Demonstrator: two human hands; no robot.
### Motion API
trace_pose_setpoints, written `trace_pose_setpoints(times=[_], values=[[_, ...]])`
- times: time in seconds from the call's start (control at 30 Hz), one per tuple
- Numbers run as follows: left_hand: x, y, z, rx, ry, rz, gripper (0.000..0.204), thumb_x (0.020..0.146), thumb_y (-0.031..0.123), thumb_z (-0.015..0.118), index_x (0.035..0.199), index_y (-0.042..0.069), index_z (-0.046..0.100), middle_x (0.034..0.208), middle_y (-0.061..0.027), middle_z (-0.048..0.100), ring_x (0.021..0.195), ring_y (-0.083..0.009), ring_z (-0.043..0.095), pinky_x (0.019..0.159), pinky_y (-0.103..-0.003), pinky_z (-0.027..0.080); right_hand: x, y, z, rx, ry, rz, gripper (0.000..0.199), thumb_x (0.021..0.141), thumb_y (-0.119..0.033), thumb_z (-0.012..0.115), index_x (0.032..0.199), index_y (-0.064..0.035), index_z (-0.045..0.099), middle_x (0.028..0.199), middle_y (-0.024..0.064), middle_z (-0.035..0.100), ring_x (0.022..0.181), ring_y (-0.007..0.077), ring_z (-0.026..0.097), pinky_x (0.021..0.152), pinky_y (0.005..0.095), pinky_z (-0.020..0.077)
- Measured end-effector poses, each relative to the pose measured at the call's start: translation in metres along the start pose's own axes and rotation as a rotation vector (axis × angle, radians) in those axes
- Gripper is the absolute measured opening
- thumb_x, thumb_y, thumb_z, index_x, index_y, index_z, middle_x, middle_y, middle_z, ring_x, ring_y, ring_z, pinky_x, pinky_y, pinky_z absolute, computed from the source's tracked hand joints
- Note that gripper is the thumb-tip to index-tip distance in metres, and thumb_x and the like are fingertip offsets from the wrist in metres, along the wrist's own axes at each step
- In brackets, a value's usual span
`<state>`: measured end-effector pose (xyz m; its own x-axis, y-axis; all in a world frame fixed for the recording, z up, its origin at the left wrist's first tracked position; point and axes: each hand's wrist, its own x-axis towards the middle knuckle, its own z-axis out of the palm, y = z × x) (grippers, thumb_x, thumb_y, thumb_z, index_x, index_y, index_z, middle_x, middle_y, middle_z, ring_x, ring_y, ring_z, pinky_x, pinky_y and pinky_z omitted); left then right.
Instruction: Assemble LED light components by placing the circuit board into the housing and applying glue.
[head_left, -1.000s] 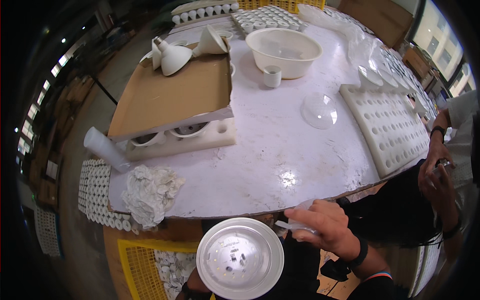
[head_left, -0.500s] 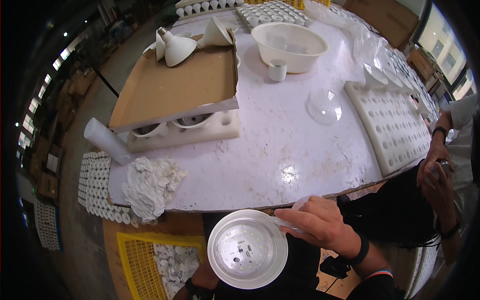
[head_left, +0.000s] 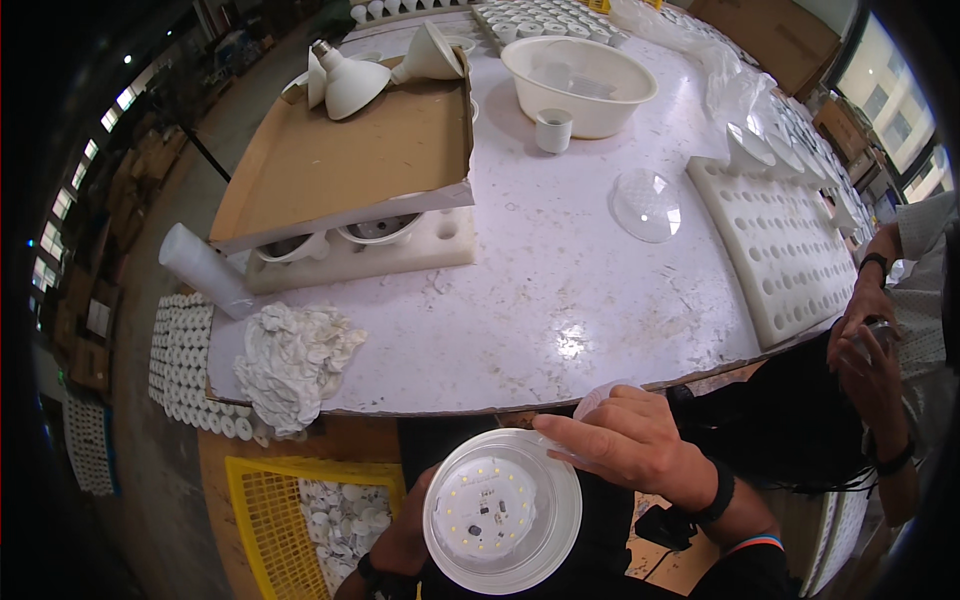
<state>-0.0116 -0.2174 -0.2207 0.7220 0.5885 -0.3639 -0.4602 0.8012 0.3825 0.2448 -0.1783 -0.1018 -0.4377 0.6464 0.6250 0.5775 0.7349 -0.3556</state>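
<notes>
A round white lamp housing (head_left: 571,520) is tilted toward me in front of the table edge, with a pale LED board (head_left: 485,508) inside it. My left hand (head_left: 410,525) grips the housing from its left side; the housing hides most of its fingers. Above the housing's right rim, my right hand (head_left: 640,440) is closed on a clear plastic piece (head_left: 592,402), seen nearly edge-on and partly covered by the fingers. Its index finger points left over the rim; whether it touches the rim I cannot tell.
A clear dome cover (head_left: 647,205), a white basin (head_left: 580,95) and a small white cup (head_left: 553,131) stand on the table. Left are a cardboard tray (head_left: 350,165) and crumpled cloth (head_left: 295,365). A yellow basket (head_left: 265,530) is below; a foam rack (head_left: 770,260) and co-worker's hands (head_left: 868,335) are right.
The lamp housing has shifted slightly right and down and tilted, showing the LED board more fully. My left hand has come higher along its side. My right hand stays near the rim.
</notes>
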Motion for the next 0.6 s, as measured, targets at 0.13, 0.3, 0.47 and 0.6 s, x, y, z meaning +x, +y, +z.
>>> trace_pose_setpoints(times=[0.13,0.3,0.47,0.6], values=[[0.001,-0.004,-0.015,0.08,0.036,-0.095,0.05,0.098,0.041,0.027,0.135,0.007,0.033,0.128,-0.012,0.043,0.118,-0.0213,0.046,0.097,-0.037,0.043,0.004,-0.007,-0.01,-0.048,-0.009,-0.035,0.049,0.062,-0.012,0.08,0.107,-0.0076,0.064,0.06,-0.0029,0.046,0.051,0.0102,0.047,0.047,0.0226,0.0406],[-0.004,0.013,0.02,0.199,0.081,-0.025,0.048,0.094,0.032,0.042,0.129,0.0,0.04,0.121,-0.0146,0.052,0.108,-0.0212,0.055,0.09,-0.035,0.048,0.001,0.0,-0.003,-0.056,0.014,-0.055,0.047,0.062,-0.012,0.08,0.106,-0.0061,0.064,0.058,-0.0027,0.046,0.049,0.0098,0.045,0.044,0.0224,0.0379],[-0.001,0.027,0.057,0.236,0.076,0.122,0.051,0.09,0.031,0.05,0.127,-0.004,0.043,0.119,-0.0173,0.055,0.103,-0.0226,0.059,0.086,-0.034,0.051,0.001,0.001,-0.004,-0.055,0.041,-0.06,0.044,0.062,-0.011,0.079,0.104,-0.0053,0.065,0.057,-0.0023,0.046,0.047,0.0098,0.044,0.043,0.0231,0.0361],[0.005,0.031,0.07,0.205,0.085,0.188,0.055,0.091,0.037,0.045,0.129,-0.003,0.041,0.124,-0.0194,0.051,0.108,-0.0249,0.057,0.088,-0.036,0.051,0.001,0.001,-0.008,-0.062,0.008,-0.057,0.04,0.063,-0.008,0.078,0.101,-0.0047,0.065,0.056,-0.0022,0.045,0.046,0.0101,0.044,0.043,0.0233,0.036]])
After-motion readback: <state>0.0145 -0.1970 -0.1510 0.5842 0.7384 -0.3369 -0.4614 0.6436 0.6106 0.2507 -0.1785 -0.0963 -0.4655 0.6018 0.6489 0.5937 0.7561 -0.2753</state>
